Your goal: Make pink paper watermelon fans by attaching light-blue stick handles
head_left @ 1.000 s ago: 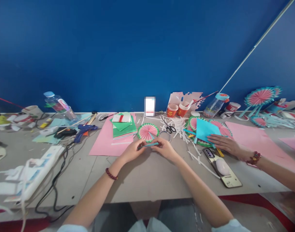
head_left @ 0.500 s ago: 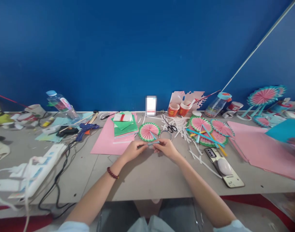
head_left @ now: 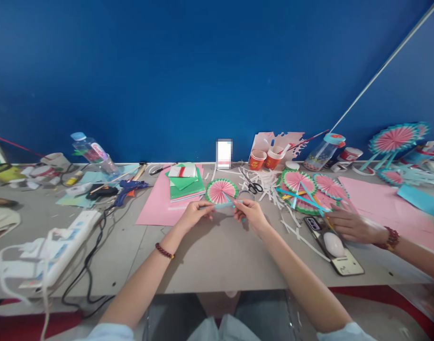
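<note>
My left hand (head_left: 193,216) and my right hand (head_left: 251,214) each pinch one end of a thin light-blue paper strip (head_left: 224,205), held just above the grey table (head_left: 217,255). Right behind the strip lies a round pleated pink fan with a green rim (head_left: 221,190). A bead bracelet (head_left: 164,250) circles my left wrist.
Another person's hand (head_left: 348,226) reaches in from the right beside a phone (head_left: 333,244). More pink-green fans (head_left: 307,189), white paper strips (head_left: 270,182), scissors (head_left: 252,185), red cups (head_left: 265,159), pink sheets (head_left: 384,206), stacked green paper (head_left: 184,182), a glue gun (head_left: 126,188), a power strip (head_left: 62,246) and a bottle (head_left: 92,152) crowd the table.
My hands have lifted the strip slightly and drawn a little apart. The other person's hand, which had carried off a teal sheet, is back beside the phone; the teal sheet lies far right.
</note>
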Demonstrator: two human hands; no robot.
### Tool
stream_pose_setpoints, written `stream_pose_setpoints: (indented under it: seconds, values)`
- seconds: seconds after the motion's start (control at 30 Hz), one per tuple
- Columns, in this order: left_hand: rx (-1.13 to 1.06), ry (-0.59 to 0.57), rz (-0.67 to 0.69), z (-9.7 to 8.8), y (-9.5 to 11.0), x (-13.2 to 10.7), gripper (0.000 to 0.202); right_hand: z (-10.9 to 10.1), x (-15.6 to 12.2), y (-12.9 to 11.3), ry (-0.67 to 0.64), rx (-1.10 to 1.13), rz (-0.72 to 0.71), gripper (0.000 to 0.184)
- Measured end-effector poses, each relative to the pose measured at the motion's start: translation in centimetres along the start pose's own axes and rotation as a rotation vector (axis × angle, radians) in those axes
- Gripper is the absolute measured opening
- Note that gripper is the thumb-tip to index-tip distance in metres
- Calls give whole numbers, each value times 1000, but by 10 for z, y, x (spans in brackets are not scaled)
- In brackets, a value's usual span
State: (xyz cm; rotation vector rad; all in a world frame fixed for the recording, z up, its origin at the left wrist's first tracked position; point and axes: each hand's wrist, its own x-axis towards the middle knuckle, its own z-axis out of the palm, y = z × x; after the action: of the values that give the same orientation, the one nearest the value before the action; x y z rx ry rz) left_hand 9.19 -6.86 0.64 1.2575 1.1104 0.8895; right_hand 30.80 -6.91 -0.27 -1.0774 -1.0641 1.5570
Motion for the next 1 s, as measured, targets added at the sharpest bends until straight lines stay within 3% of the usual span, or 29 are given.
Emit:
stream_pose_setpoints:
  seconds: [0.1,0.2,0.33,0.57,0.73,0.9,1.0]
  values:
    - [-154,98,-8,-3,-2,3,38,-2,1,0,24,79,14,34]
    - [-245,117,-30,-3,-3,2,41,-3,1,0,29,131,16,33]
    - [-237,101,-71,1,0,-1,41,-2,0,0,19,147,-4,30]
    - [-271,218,-31,1,2,0,37,-3,1,0,14,86,-10,28]
    - [-327,158,20,1,1,0,37,-6,2,-3,73,64,-48,28]
    - [-279,74,65,5,1,-3,43,-5,2,-2,46,38,-63,29]
    - [-216,95,85,7,2,-4,39,-3,2,0,33,29,-66,29]
